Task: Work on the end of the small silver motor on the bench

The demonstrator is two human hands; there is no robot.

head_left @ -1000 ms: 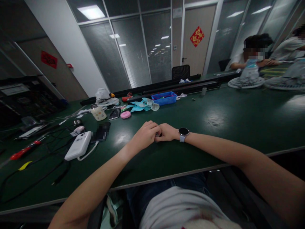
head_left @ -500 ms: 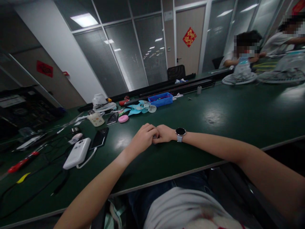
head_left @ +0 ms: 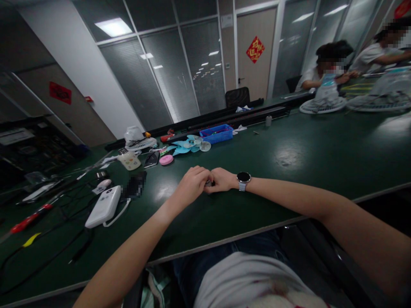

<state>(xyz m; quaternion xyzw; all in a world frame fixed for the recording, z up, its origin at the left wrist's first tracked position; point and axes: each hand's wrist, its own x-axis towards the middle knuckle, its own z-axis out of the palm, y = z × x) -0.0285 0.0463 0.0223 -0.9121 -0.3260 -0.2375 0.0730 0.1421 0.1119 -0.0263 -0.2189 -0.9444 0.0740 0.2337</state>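
My left hand and my right hand meet over the green table, fingers curled against each other. Between them shows a small dark, partly shiny thing, mostly hidden by the fingers; its kind cannot be made out. Both hands are closed around it. A watch with a light strap sits on my right wrist. Beyond my left hand lies a round pink object, with light blue fan blades behind it.
To the left are a white power bank with a cable, a phone, a patterned cup and a red-handled tool. A blue bin stands at the back. White fan parts and two people are at far right.
My fingers have shifted slightly, and a little more of the small dark thing shows between my hands. The arms and the things on the table stay in place.
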